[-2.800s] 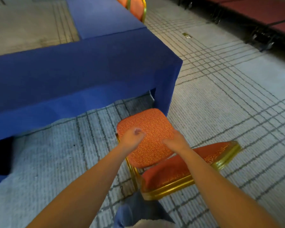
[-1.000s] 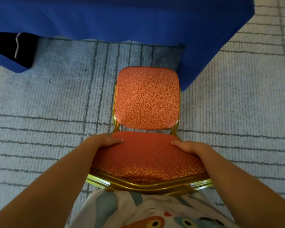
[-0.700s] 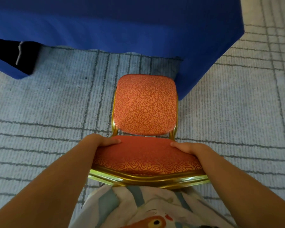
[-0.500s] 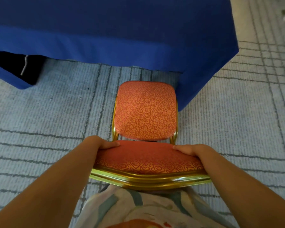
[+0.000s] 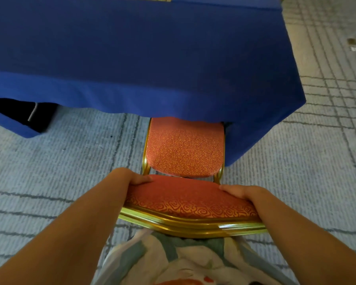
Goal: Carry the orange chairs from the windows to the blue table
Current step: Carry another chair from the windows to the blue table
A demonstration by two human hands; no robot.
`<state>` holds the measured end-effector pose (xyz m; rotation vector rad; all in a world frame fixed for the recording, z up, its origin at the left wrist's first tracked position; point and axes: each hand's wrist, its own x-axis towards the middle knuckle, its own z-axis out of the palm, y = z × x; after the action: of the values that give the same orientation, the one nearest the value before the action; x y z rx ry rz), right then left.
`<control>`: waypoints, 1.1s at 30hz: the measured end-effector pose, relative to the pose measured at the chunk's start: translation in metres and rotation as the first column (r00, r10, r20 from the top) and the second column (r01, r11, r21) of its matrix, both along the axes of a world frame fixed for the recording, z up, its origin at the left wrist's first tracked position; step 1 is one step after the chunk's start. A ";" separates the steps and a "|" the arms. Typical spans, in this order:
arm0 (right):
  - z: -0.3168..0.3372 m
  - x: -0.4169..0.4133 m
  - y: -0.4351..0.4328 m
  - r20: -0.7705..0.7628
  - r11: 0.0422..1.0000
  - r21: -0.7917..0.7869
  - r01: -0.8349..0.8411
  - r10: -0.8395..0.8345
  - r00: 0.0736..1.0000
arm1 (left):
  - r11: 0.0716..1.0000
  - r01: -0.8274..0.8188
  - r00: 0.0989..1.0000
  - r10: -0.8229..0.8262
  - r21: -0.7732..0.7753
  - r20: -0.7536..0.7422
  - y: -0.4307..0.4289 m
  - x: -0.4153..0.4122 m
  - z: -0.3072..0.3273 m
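orange chair (image 5: 185, 153) at the blue table (image 5: 152, 58), both hands on its back

orange patterned cloth covers the seat and the padded backrest (image 5: 189, 200), and a gold metal frame (image 5: 193, 227) runs round both. the chair stands on the carpet (image 5: 70, 161) facing the table, near the table's right-hand corner. the front edge of its seat sits just under the hanging hem of the blue tablecloth (image 5: 193, 99), and the rest of the seat shows in front of the cloth.

the left hand (image 5: 132, 177) grips the left end of the backrest's top, thumb lying across the pad and pointing inward, the other fingers wrapped out of sight round the side. the right hand (image 5: 240, 191) grips the right end in the same way, thumb on the pad, fingers hidden behind the edge. both forearms reach forward from the bottom corners of the view.

the carpet is pale grey-blue with dark lines crossing it. under the table at the far left the cloth is lifted, showing a dark gap (image 5: 29, 114) with a pale bar in it; what it is cannot be told. a light printed shirt (image 5: 173, 260) fills the bottom middle, just below the backrest
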<state>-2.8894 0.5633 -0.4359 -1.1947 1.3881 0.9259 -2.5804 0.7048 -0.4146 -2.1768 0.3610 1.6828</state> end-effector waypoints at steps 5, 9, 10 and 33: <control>-0.005 0.029 -0.075 0.037 0.998 0.001 0.066 -0.066 0.997 | 1.000 -0.003 1.000 0.003 0.005 -0.005 -0.081 0.031 0.000; -0.005 0.050 -0.143 0.043 0.993 0.003 0.116 -0.116 0.992 | 0.998 0.063 0.998 -0.063 0.001 0.020 -0.153 0.055 0.004; -0.005 0.053 -0.159 0.031 0.994 -0.013 0.111 -0.110 0.993 | 0.998 0.067 0.997 -0.067 -0.005 0.031 -0.169 0.059 0.004; -0.032 0.059 -0.283 0.053 0.980 -0.158 -0.124 0.134 0.990 | 0.954 0.244 0.956 -0.206 -0.175 0.208 -0.270 0.068 -0.020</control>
<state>-2.8300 0.2799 -0.4680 -1.4335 1.3631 0.8739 -2.5127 0.4346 -0.4345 -2.3095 0.7231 1.3559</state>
